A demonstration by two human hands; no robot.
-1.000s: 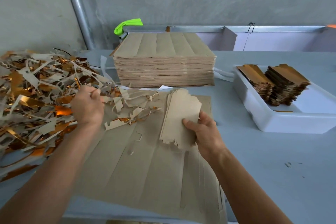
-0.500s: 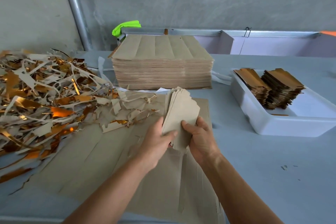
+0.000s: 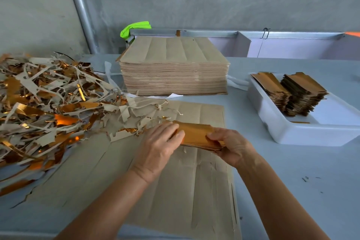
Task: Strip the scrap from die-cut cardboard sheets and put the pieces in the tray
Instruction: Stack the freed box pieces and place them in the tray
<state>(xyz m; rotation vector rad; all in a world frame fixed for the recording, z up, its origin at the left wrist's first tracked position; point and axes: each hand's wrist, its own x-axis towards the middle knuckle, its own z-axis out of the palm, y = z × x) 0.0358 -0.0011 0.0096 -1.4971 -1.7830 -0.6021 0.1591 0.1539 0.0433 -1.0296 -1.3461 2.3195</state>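
Head view, looking forward and down. Partly hidden: the left end of a thin bundle of gold-faced die-cut cardboard pieces [image 3: 194, 132], covered by the left hand [image 3: 161, 146]; its right end tucked into the right hand [image 3: 231, 146]. Underside of the bundle out of sight, only layered brown edges showing along the near side. Cut off at the left border: a sprawling heap of torn grey and gold scrap strips [image 3: 44, 107]. Cut off at the bottom border: both forearms and the near edge of a flat brown cardboard sheet with long slits [image 3: 175, 191]. Cut off at the right border: the far corner of a white plastic tray [image 3: 288, 132]. Hard to make out: a bright green object [image 3: 134, 27] behind the tall stack of uncut brown cardboard sheets [image 3: 173, 68], shape unclear.

Bundle held between both hands, gold face up, lying roughly level just above the slit sheet, near mid-table. Left hand laid over its left end, fingers curved down onto the top face and gripping. Right hand curled round the right end, thumb on top, fingers underneath. Tray well apart to the right, on the grey table [image 3: 302, 191], holding two leaning stacks of finished gold-faced pieces [image 3: 292, 91]. Scrap heap just left of the left hand.
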